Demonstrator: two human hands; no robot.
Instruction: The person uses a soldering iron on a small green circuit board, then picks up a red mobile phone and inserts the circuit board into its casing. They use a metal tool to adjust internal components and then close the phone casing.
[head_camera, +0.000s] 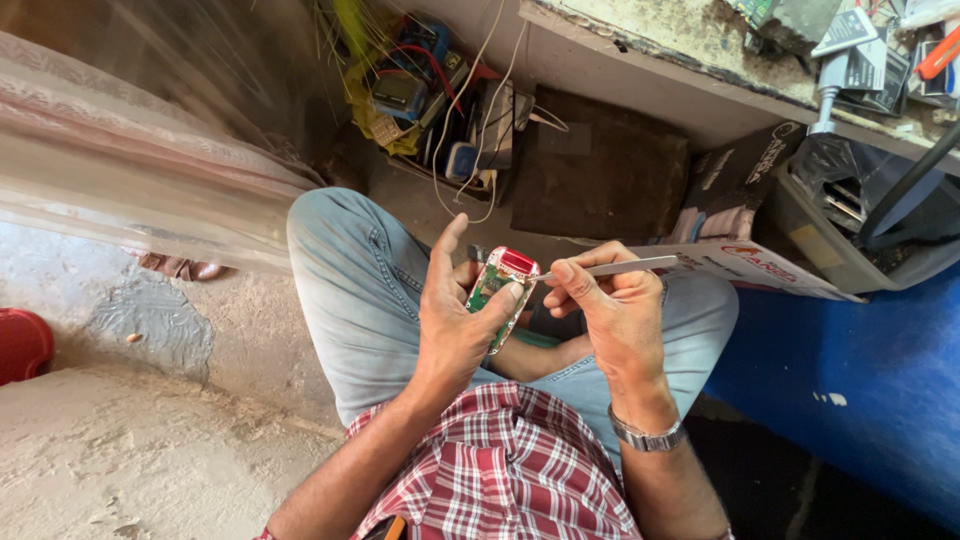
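A small green circuit board (497, 290) with a red part on top is gripped by its edges in the left hand (452, 320), held above the lap; it is judged light, stiff and fragile. Metal tweezers (610, 267) are pinched in the right hand (610, 310), tip at the board's upper edge. Open room is limited: a grey bin (850, 230) and the counter (660, 60) lie right of and beyond the board.

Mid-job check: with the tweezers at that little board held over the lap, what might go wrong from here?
1. The left hand pinches the small circuit board only by its edges, above the lap; it might slip and drop to the dusty floor.
2. The right hand points metal tweezers at the board; a slip might scratch or bridge parts.
3. Any loosened part would likely vanish in the floor grit.
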